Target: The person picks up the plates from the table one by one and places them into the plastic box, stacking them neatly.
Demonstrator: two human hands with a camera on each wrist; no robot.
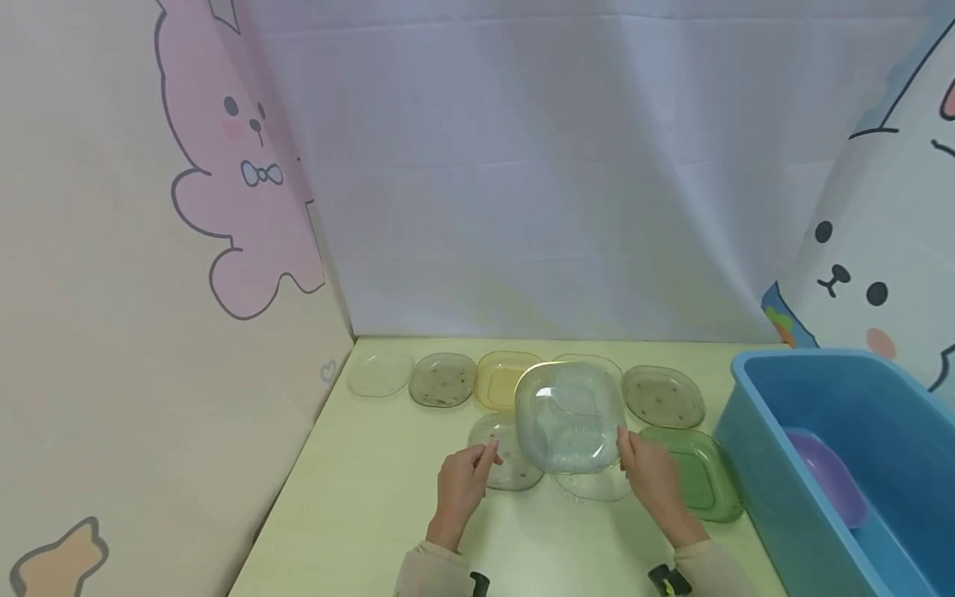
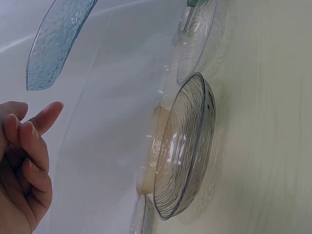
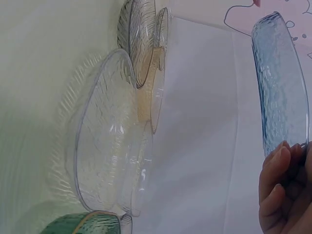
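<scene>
I've got the bluish plate pinched by its edge in my right grip, so it sticks up-left from there, above the surface. Roughly square, no obvious long axis. Left grip's just beside it, loosely curled, holding nothing.

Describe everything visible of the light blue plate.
The light blue plate is see-through, like glass or plastic, squarish with rounded corners, a raised rim and rippled sides. It is tilted in the air above the table. The right hand pinches its edge; the left hand is near but apart from it.
</scene>
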